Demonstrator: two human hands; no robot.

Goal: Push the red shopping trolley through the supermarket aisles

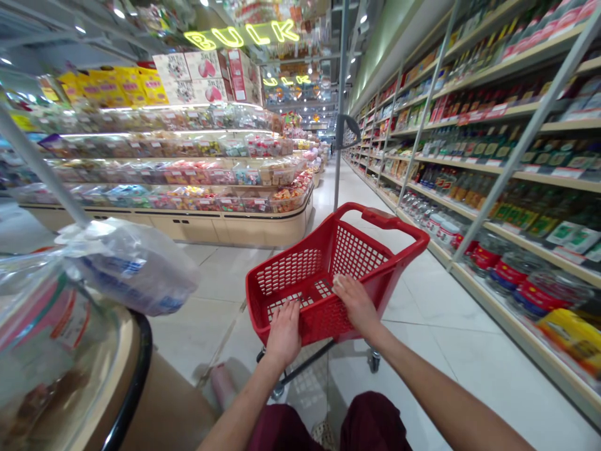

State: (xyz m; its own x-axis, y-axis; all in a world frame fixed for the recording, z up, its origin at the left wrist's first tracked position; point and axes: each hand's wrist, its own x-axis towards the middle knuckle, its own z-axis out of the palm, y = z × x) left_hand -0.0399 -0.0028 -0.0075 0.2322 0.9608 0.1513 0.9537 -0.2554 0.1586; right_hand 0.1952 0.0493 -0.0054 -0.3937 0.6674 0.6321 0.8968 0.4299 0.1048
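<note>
A red plastic shopping cart (323, 322) stands in front of me, its lattice basket holding nothing that I can see. My left hand (284, 332) is closed over the basket's near rim, toward the left end. Farther right, my right hand (355, 304) lies over the same rim, fingers reaching inside. At its fingertips is a small crumpled white tissue (336, 282), partly hidden by the fingers. The cart's red handle (382, 219) rises on the far right side, touched by neither hand. Both thumbs are mostly out of sight.
Tiered displays of wrapped sweets (188, 172) stand across the aisle at left. Tall shelves of bottles and jars (498, 207) line the right. A rounded bin (113, 369) with a hanging roll of plastic bags (136, 263) is close on my left. A grey pole (339, 125) rises beyond the cart.
</note>
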